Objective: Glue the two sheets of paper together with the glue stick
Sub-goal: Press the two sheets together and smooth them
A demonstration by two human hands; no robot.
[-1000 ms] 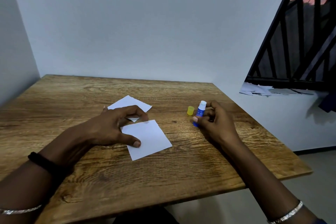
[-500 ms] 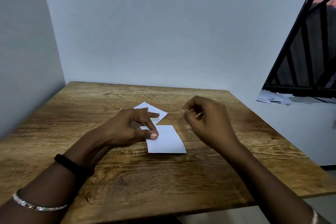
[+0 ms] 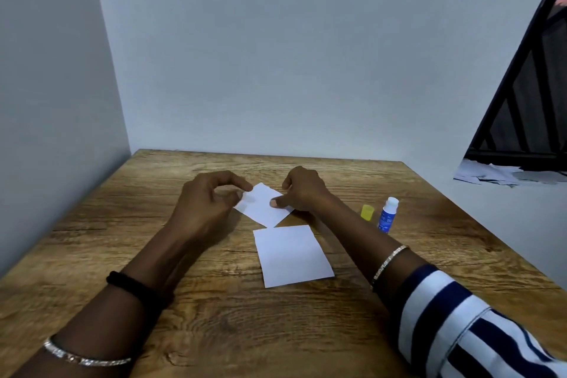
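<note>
A person's two hands work a small white sheet at the middle of a wood-grain desk (image 3: 214, 316) set into the corner of a pale grey room. The left hand (image 3: 211, 202) pinches the far sheet (image 3: 262, 207) at its left corner between thumb and forefinger. The right hand (image 3: 302, 193), fingers curled, holds the sheet's right side with the thumb on top. The near sheet (image 3: 291, 255) lies flat on the desk just in front of it, their corners almost meeting. To the right, apart from both hands, the glue stick (image 3: 388, 215) stands upright and uncapped, with its yellow cap (image 3: 367, 212) just beside it. A bare back wall (image 3: 276, 55) and a side wall (image 3: 46, 101) meet behind the desk. At right, a dark window grille (image 3: 527, 101) rises above a ledge strewn with paper scraps (image 3: 491, 173). A black band (image 3: 135, 284) circles the left wrist, and a striped sleeve (image 3: 460, 325) covers the right forearm.
</note>
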